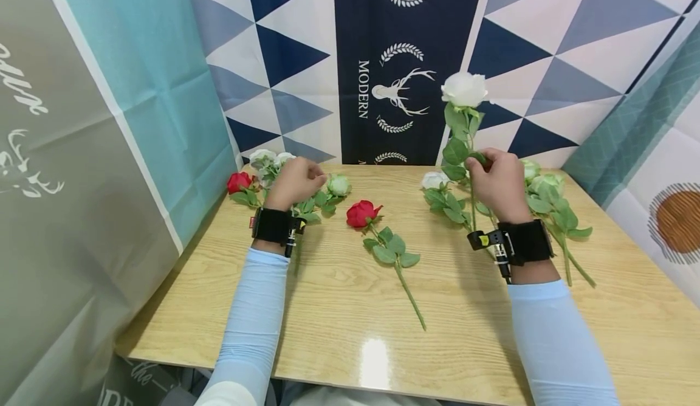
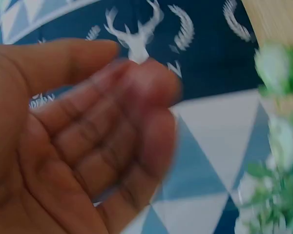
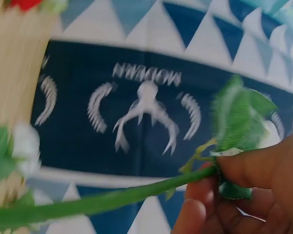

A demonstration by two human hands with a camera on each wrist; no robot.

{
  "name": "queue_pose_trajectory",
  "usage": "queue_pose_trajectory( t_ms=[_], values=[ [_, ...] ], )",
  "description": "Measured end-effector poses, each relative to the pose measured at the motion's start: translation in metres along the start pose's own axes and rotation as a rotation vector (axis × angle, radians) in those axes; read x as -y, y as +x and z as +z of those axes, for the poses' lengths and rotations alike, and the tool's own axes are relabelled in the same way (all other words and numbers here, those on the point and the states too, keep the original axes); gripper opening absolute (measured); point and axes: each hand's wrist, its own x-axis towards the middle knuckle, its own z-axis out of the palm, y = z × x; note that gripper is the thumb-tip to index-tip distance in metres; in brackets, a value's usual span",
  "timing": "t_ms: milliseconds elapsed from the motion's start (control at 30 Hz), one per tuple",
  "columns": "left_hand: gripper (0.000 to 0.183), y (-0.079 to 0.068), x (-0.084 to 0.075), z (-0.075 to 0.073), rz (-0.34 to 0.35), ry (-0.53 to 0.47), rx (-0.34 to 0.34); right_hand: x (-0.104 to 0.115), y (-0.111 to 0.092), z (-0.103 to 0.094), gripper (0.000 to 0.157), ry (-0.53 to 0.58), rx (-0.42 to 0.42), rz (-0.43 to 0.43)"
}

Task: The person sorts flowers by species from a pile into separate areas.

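In the head view my right hand (image 1: 499, 182) pinches the leafy stem of a white rose (image 1: 465, 90), its bloom raised above the hand. The right wrist view shows thumb and fingertips on the green stem (image 3: 112, 197), just below some leaves (image 3: 239, 114). My left hand (image 1: 298, 181) is over the flowers at the left back, its fingers loosely bent and nothing in them; the left wrist view shows the bare palm (image 2: 63, 170). Near it lie white roses (image 1: 262, 157), a red rose (image 1: 239, 182) and a pale green rose (image 1: 338, 185).
Mid-table lies a single red rose (image 1: 363, 214), its stem angled toward the front. Another white rose (image 1: 435, 180) and pale green roses (image 1: 547, 182) lie on the right. Behind the wooden table (image 1: 328, 309) hangs a patterned cloth (image 1: 404, 132); more cloth covers the left side.
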Motion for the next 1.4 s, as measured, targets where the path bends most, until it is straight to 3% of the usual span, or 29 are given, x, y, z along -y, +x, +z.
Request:
queue_pose_trajectory(
  t_ms=[100,200,333,567,800,1033,1300,1400],
  values=[
    [0.021,-0.004,0.011,-0.003,-0.096,0.083,0.001,-0.018,0.003,-0.002,0.03,-0.102,0.045,0.046],
    [0.037,-0.007,0.018,-0.005,-0.148,0.103,0.028,-0.034,0.005,-0.001,0.031,-0.186,0.096,0.113],
    [0.053,-0.008,0.024,-0.006,-0.195,0.123,0.1,-0.052,0.007,0.006,0.037,-0.247,0.164,0.197],
    [0.054,-0.006,0.03,-0.003,-0.34,0.147,0.248,-0.077,0.008,0.029,0.04,-0.294,0.273,0.249],
    [0.052,-0.002,0.035,0.004,-0.37,0.137,0.303,-0.093,0.007,0.039,0.038,-0.311,0.336,0.314],
    [0.048,0.0,0.038,0.005,-0.394,0.16,0.346,-0.1,0.005,0.044,0.017,-0.314,0.367,0.337],
    [0.026,0.002,0.038,0.009,-0.448,0.163,0.377,-0.106,0.004,0.048,0.036,-0.32,0.443,0.383],
    [0.02,0.002,0.039,0.009,-0.47,0.162,0.384,-0.11,0.005,0.051,0.027,-0.331,0.475,0.405]
  ],
)
